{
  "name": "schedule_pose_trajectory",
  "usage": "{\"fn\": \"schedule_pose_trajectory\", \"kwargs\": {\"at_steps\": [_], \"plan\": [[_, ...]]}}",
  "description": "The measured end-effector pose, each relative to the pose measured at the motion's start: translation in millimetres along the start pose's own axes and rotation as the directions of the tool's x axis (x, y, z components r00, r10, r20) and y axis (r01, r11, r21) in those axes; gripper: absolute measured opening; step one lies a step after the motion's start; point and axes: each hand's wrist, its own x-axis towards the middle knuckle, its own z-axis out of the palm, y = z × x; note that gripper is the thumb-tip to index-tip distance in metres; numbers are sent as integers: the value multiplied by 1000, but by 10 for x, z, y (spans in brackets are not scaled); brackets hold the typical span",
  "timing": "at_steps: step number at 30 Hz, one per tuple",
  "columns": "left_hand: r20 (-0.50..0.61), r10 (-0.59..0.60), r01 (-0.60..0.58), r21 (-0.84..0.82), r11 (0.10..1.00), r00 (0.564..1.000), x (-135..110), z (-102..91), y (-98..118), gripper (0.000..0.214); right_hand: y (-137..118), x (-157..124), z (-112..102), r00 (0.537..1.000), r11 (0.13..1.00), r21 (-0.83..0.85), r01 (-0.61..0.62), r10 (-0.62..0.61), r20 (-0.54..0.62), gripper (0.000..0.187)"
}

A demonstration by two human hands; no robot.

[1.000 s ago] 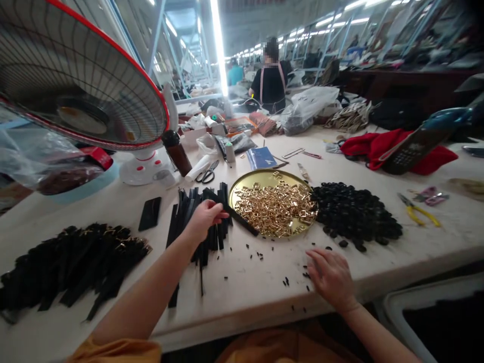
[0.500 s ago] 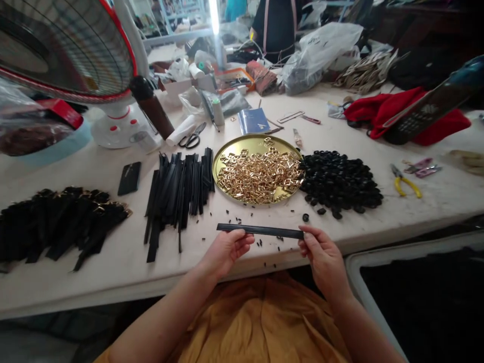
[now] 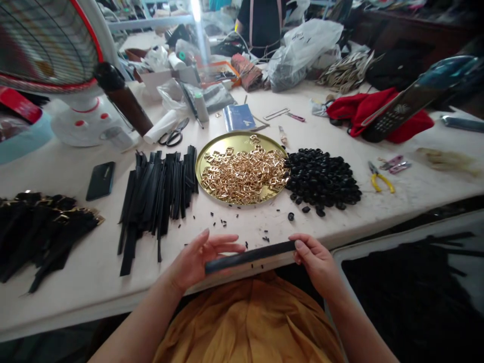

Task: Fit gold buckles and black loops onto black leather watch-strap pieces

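Note:
A black strap [image 3: 251,255] is stretched between my hands above the table's front edge. My right hand [image 3: 312,257] pinches its right end between thumb and fingers. My left hand [image 3: 202,257] is open, thumb up and fingers extended, with the strap's left end lying across it. Beyond the strap, a round gold tray [image 3: 204,146] holds a heap of small gold metal buckles [image 3: 245,174]. Flat black straps [image 3: 159,189] lie in a bundle left of the tray. On its right is a pile of small black rings or loops [image 3: 323,181].
Tiny black bits [image 3: 223,223] are scattered before the tray. Straps with gold buckles [image 3: 45,232] lie far left, near a black phone [image 3: 100,180]. Scissors [image 3: 174,133], a brown bottle [image 3: 124,101] and a fan [image 3: 49,45] stand behind; yellow-handled pliers [image 3: 381,179] lie right.
My left hand has opened from its pinch on the strap and moved left and down. The strap has tilted, its left end lower. The view has shifted right.

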Motion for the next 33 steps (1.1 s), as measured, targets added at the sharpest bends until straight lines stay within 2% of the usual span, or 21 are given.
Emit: {"fn": "schedule_pose_trajectory", "kwargs": {"at_steps": [2, 4, 6, 8, 10, 12, 14, 18, 22, 26, 30, 33], "plan": [[131, -126, 108, 137, 985, 983, -1, 56, 54, 49, -47, -5, 15, 996, 999, -50, -12, 16, 91, 30], [205, -211, 139, 317, 938, 956, 82, 197, 38, 37, -91, 3, 81, 983, 995, -101, 3, 15, 182, 29], [186, -205, 96, 471, 877, 961, 213, 358, -15, 23, -120, 45, 126, 970, 987, -155, 45, -6, 244, 29], [105, -132, 60, 508, 859, 986, 336, 462, -61, 18, -131, 127, 75, 979, 967, -232, 102, -57, 195, 31], [32, -74, 52, 445, 894, 997, 414, 475, -78, 19, -132, 230, -96, 989, 925, -352, 143, -142, 28, 33], [-15, -53, 55, 343, 938, 998, 453, 414, -75, 22, -132, 322, -343, 964, 859, -494, 137, -230, -132, 32], [-45, -50, 60, 251, 966, 998, 485, 319, -70, 23, -131, 387, -586, 928, 792, -600, 111, -299, -223, 31], [-65, -24, 28, 61, 998, 998, 571, 164, -85, 22, -107, 508, -879, 861, 690, -720, 74, -408, -302, 29], [-60, -2, 0, -36, 999, 998, 607, 112, -118, 25, -57, 706, -979, 847, 615, -781, 105, -467, -254, 28], [-58, 7, -8, -14, 1000, 998, 601, 86, -157, 26, -15, 862, -931, 863, 584, -798, 149, -471, -183, 26], [-65, 22, -23, -7, 1000, 998, 612, 67, -176, 27, 7, 890, -644, 880, 566, -795, 219, -467, -89, 21], [-72, 27, -27, -7, 1000, 997, 614, 74, -171, 27, -9, 888, -473, 871, 559, -782, 275, -489, -43, 19]]}}
